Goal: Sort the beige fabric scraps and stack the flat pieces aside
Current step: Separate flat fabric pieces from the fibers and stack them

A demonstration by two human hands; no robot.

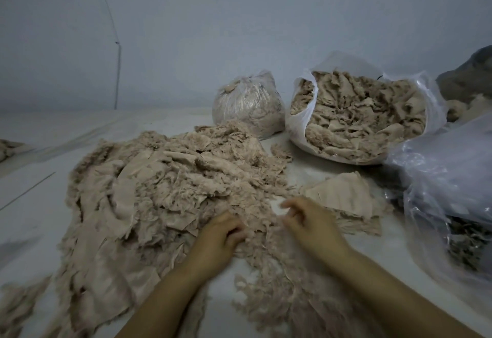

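Both curled: left hand grips frayed scraps, right hand pinches fluff beside flat pieces

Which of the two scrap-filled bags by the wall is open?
The larger right-hand bag: its mouth gapes, showing scraps. The smaller bag beside it is closed.

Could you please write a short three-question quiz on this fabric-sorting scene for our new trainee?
1. True or false: the flat stack lies to the right of the big scrap pile.
2. Which bag stands open, showing scraps? A) the large white bag B) the small tied bag
3. Where do the left hand and right hand work?

Key: 1 true. 2 A. 3 At the pile's near edge, fingers curled in the frayed scraps; the exact grip is blurred.
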